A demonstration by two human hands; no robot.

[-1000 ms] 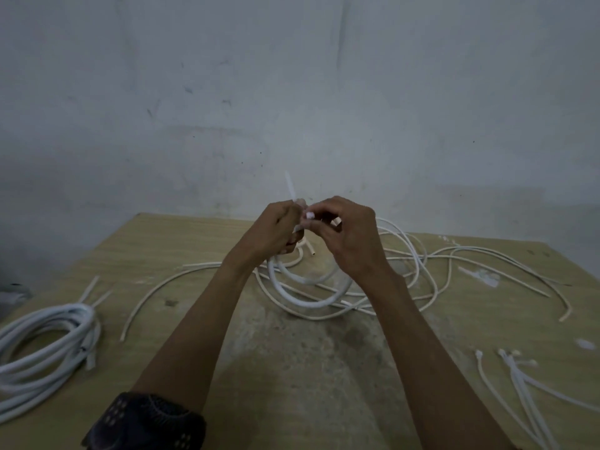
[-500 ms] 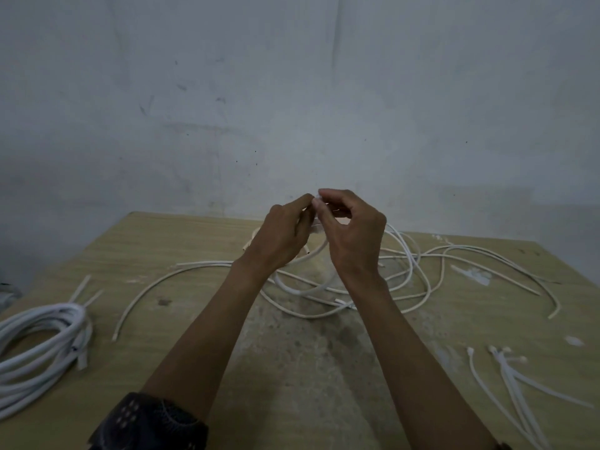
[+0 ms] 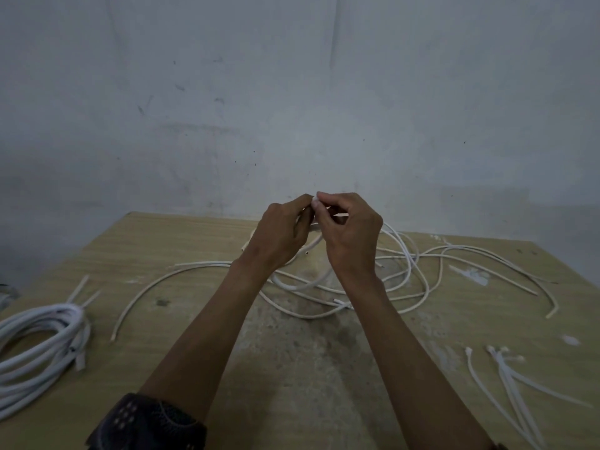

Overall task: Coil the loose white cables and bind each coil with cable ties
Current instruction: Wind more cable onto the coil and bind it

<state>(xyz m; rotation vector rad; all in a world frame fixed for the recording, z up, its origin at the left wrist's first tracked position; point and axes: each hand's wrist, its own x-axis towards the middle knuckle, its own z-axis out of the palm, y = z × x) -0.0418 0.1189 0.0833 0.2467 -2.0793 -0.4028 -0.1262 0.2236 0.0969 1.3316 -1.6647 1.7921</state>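
Well, both hands are up off the table [image 3: 201, 241] and meet at the fingertips; the left hand [image 3: 279, 237] and the right hand [image 3: 352, 237] each pinch, thumb against curled fingers, a small white piece [image 3: 315, 199] held between them; it is too small to tell whether it is a tie or a cable end. Just below that pinch a cable loop [image 3: 293, 285] passes between the palms and sags under the wrists; whether its low part touches the wood I cannot tell. Beyond and to the right of the grip the loose cables [image 3: 431, 254] sprawl in crossing curves; one long strand [image 3: 175, 273] runs off to its left. Far left of the grip, nearer the person, lies a bound coil [image 3: 35, 345], with tie tails [image 3: 79, 287] sticking out of it; to the right and nearer, well apart from the grip, spare cable ties [image 3: 506, 381] lie in a loose bunch. A dark patterned sleeve [image 3: 146, 423] covers the left upper arm; a grey wall [image 3: 292, 92] stands behind.
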